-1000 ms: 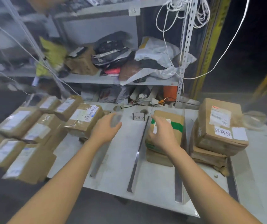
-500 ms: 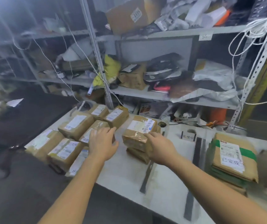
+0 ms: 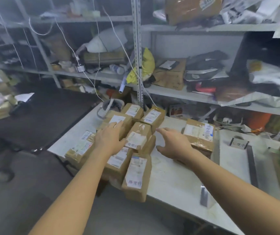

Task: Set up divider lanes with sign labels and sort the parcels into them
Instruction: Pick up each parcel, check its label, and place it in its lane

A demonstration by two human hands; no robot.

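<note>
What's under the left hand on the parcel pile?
The left hand lies flat on a brown parcel with a white label. Its fingers cover the label's near edge; whatever lies beneath that parcel is hidden.

The parcels (image 3: 135, 175) on the left of the tabletop (image 3: 174, 175) are brown with white labels. The tabletop is pale grey. The divider strip (image 3: 251, 165) at the right is dark grey. The sign label (image 3: 239, 143) is white with black ends. On the far grey shelf (image 3: 178, 94) lies a yellow bag (image 3: 146, 65).
</note>
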